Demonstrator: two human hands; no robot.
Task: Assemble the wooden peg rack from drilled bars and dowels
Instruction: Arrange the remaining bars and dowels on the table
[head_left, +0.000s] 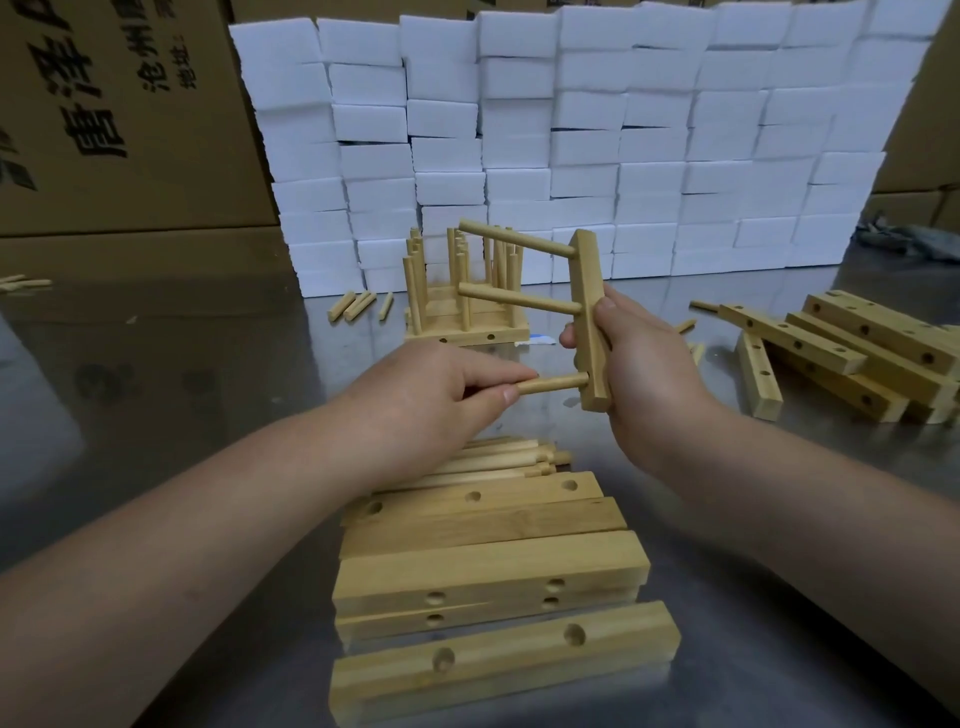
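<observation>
The left hand (431, 384) pinches the near end of a dowel (553, 383) between thumb and forefinger, its other fingers curled under. The dowel's far tip sits at the lowest hole of a bar (589, 317). That looks like a grip chosen for pushing the peg straight along its own length. The right hand (639, 364) clamps the bar's lower half, thumb on the near face and fingers wrapped behind, probably bracing it against the push. The bar is in the air above the steel table (208, 364), its long axis nearly upright with the top leaning away. Two seated pegs (519, 299) stick out leftward, as the pinched one does, roughly square to the bar. Loose dowels (498, 457) and stacked drilled bars (488, 566) lie just below the hands, seemingly kept within reach. A finished rack (457, 291) stands beyond them.
</observation>
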